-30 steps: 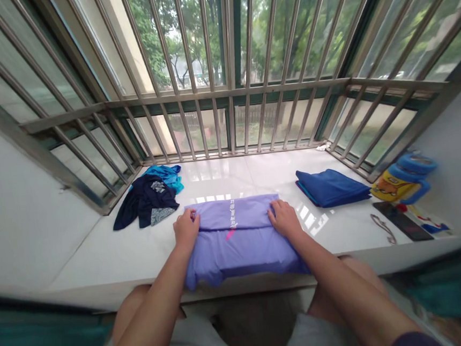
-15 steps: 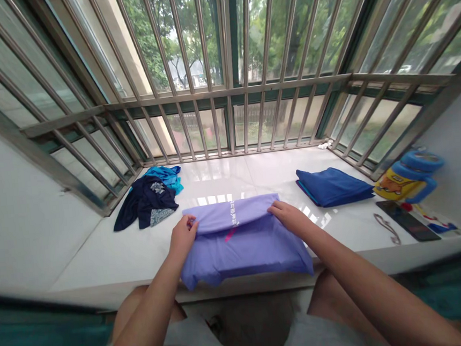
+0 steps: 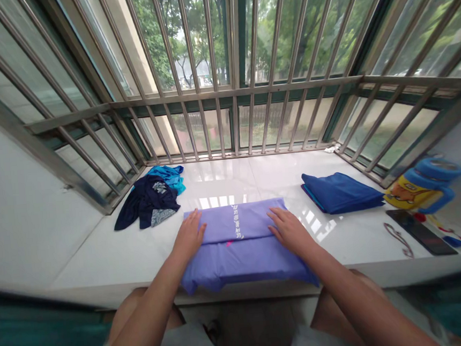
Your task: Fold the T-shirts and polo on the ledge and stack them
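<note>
A purple shirt (image 3: 246, 263) with white lettering lies on the white window ledge in front of me. Its far part is folded over toward me as a flat band, and the near edge hangs slightly over the ledge. My left hand (image 3: 189, 233) rests on the left end of the folded band, fingers stretched out. On the right end lies my right hand (image 3: 286, 227), its fingers spread and flat on the cloth. Neither hand grips the fabric.
Crumpled dark navy and bright blue clothes (image 3: 150, 199) lie at the left. Folded blue clothing (image 3: 341, 191) sits at the right, near a blue-and-yellow bottle (image 3: 411, 187), a dark phone (image 3: 421, 231) and a thin cord (image 3: 398, 239). Metal bars (image 3: 223, 93) line the window behind the ledge (image 3: 100, 254).
Both hands have let go of the folded edge and now lie on it with fingers opened. The folded band has come down flat and reaches a little nearer to me.
</note>
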